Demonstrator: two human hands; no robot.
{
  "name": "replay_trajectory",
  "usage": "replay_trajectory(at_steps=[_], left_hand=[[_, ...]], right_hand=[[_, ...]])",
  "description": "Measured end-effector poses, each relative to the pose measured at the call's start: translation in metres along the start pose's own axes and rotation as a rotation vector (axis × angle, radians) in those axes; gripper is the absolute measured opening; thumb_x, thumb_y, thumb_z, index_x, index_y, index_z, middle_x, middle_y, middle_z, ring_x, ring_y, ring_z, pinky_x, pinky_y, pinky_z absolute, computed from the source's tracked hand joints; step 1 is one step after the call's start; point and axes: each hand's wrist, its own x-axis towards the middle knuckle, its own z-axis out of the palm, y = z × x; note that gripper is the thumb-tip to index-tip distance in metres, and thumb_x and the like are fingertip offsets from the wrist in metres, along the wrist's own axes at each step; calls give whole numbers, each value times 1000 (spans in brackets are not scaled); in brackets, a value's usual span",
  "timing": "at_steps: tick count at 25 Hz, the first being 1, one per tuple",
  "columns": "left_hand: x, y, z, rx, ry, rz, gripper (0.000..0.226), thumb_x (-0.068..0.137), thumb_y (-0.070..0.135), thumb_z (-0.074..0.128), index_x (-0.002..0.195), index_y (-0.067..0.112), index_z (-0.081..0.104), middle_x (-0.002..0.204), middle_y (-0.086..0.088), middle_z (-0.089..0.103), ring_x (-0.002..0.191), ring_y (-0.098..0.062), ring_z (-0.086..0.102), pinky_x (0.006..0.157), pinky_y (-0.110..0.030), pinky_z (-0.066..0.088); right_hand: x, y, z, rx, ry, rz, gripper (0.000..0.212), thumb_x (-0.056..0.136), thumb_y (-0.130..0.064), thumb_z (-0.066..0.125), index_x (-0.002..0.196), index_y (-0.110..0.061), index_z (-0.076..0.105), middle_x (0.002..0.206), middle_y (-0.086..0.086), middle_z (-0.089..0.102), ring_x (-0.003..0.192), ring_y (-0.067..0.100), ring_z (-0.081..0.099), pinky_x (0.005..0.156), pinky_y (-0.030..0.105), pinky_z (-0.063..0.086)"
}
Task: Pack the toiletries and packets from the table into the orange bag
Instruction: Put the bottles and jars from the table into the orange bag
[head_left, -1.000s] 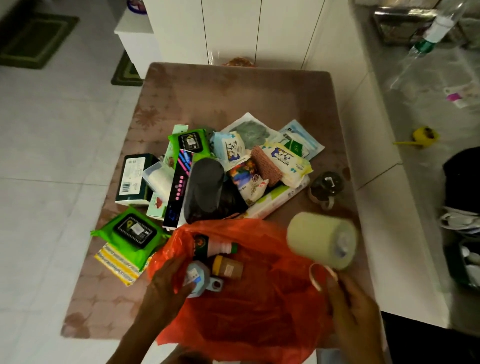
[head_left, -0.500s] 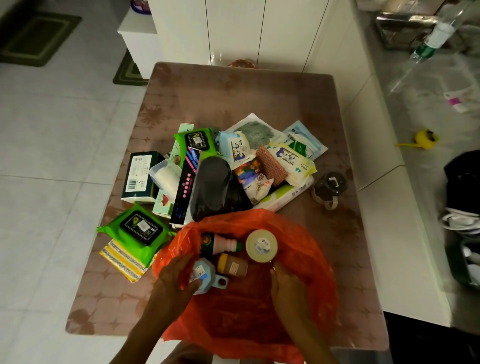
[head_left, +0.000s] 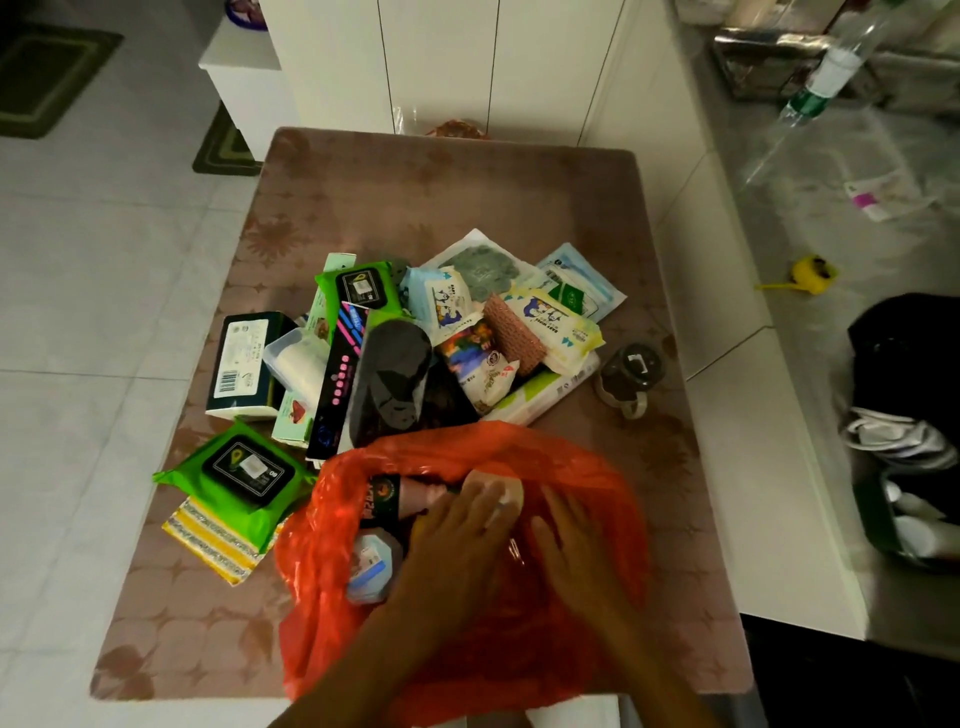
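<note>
Nearest the camera, both hands were seen inside the mouth of the orange bag (head_left: 571, 649), which lay slumped at the near edge of the table (head_left: 467, 187). The left hand (head_left: 457, 540) was spread flat, fingers extended, over a pale roll (head_left: 493, 488); whether the roll was gripped or merely pressed could not be told. The right hand (head_left: 576, 540) was laid open, palm down, on the bag's film just beside it, nothing being held. A dark-labelled bottle (head_left: 395, 499) and a pale blue container (head_left: 371, 569) were already lodged in the bag to the left. The bag was judged thin, limp and slippery, best taken by its rim and held wide. Just outside it to the left, a green wipes pack (head_left: 239, 473) was stacked on a yellow striped packet (head_left: 218, 540). Farther off, the pile remained unpacked: a dark oval case (head_left: 389, 384), a dark boxed carton (head_left: 239, 364), a second green pack (head_left: 358, 286) and baby wipes packets (head_left: 556, 322). These soft packs were judged light and yielding, easily pinched at an edge; the boxes stiffer, better grasped across their sides.
</note>
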Motion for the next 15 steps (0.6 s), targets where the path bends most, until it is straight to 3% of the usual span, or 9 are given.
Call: replay_trajectory(at_steps=[1, 3, 5, 6, 7, 9, 10, 12, 15], left_hand=[[16, 7, 4, 69, -109, 42, 56, 83, 37, 44, 134, 18, 53, 141, -11, 53, 132, -35, 44, 102, -55, 39], [38, 15, 7, 172, -312, 7, 59, 95, 39, 37, 149, 18, 29, 159, -12, 22, 145, -38, 14, 113, -56, 15], [43, 14, 13, 233, -418, -44, 65, 99, 40, 37, 153, 20, 8, 163, -8, -4, 147, -37, -3, 115, -57, 2], [42, 14, 13, 226, -393, -28, 69, 96, 42, 46, 153, 21, 14, 163, -7, 0, 147, -38, 4, 114, -58, 8], [39, 13, 10, 207, -319, 15, 73, 86, 45, 62, 149, 22, 32, 160, -8, 17, 144, -38, 21, 110, -60, 23], [31, 9, 14, 142, -309, 29, 76, 55, 46, 86, 125, 27, 64, 141, -7, 54, 125, -34, 53, 91, -55, 48], [29, 6, 21, 154, -275, 47, 75, 49, 44, 89, 119, 27, 67, 135, -6, 60, 120, -32, 58, 86, -53, 51], [28, -1, 28, 127, -281, 47, 79, 53, 38, 88, 126, 25, 61, 136, -6, 59, 121, -30, 58, 88, -53, 50], [27, -10, 32, 79, -293, 50, 83, 66, 33, 78, 141, 22, 43, 145, -1, 50, 129, -24, 52, 93, -49, 51]], right_hand=[[2, -1, -8, 57, 22, 25, 54, 97, -52, 29, 148, -40, 15, 142, -24, 9, 136, 2, 6, 113, 36, 4], [13, 0, -27, 168, 112, 88, 58, 97, -52, 33, 150, -42, 9, 149, -20, 4, 137, 8, 4, 114, 48, 9], [22, 7, -51, 131, 173, 159, 56, 98, -45, 40, 150, -35, 20, 158, -4, 15, 141, 19, 19, 113, 49, 23], [24, 9, -62, 81, 190, 160, 47, 99, -38, 44, 144, -29, 35, 152, 5, 33, 134, 22, 37, 107, 43, 36], [24, 7, -73, 61, 226, 129, 34, 98, -30, 47, 131, -25, 50, 135, 10, 53, 115, 21, 54, 94, 33, 47], [27, -12, -98, 97, 387, 60, 22, 97, -24, 51, 117, -22, 60, 102, 4, 66, 83, 12, 60, 69, 18, 46], [37, -19, -111, 106, 501, 43, 26, 95, -24, 53, 120, -22, 58, 102, 1, 65, 86, 12, 60, 71, 21, 47], [75, -23, -136, 32, 638, 68, 51, 90, -26, 60, 137, -26, 42, 131, 4, 54, 115, 23, 53, 89, 39, 49], [134, -14, -147, -198, 394, 169, 89, 82, -28, 70, 150, -32, 11, 158, 7, 13, 138, 34, 28, 104, 52, 37]])
